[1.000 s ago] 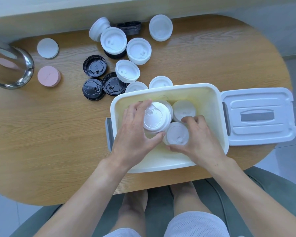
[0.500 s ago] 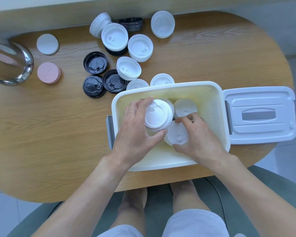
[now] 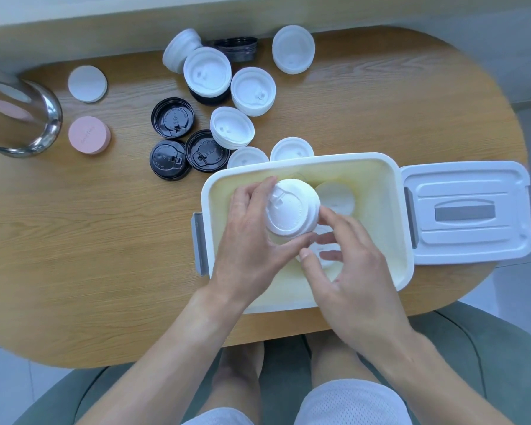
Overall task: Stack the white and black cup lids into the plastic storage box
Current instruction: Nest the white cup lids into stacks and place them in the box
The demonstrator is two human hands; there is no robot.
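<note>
A: What is the left hand [image 3: 252, 237] doing?
B: It grips a stack of white lids [image 3: 292, 207] by the sides, fingers on the far edge and thumb on the near one, just above the middle of the plastic storage box [image 3: 393, 191], near the centre of the frame.

A: And the right hand [image 3: 350, 265]?
B: Just to the right of that stack and slightly lower in the frame, over the box. Its fingers are loosely spread and partly blurred. They hold nothing I can make out, though one fingertip is close to the stack's right edge.

A: Anything already inside the box?
B: A white lid [image 3: 337, 196] lies toward the upper right of the inside, and a second white lid [image 3: 322, 250] shows between the right hand's fingers, lower down.

A: Where are the rest?
B: Above the box, in the upper middle of the frame. Two white lids [image 3: 292, 148] sit right against its far rim, more white ones [image 3: 252, 90] are scattered beyond, and three black lids [image 3: 172, 118] lie in a cluster to the left of those.

A: What else is on the wooden table [image 3: 89, 240]?
B: The box cover [image 3: 466, 213] lies flat just right of the box. At the far left are a metal-rimmed container [image 3: 22, 118], a pink disc [image 3: 88, 134] and a white disc [image 3: 87, 83].
</note>
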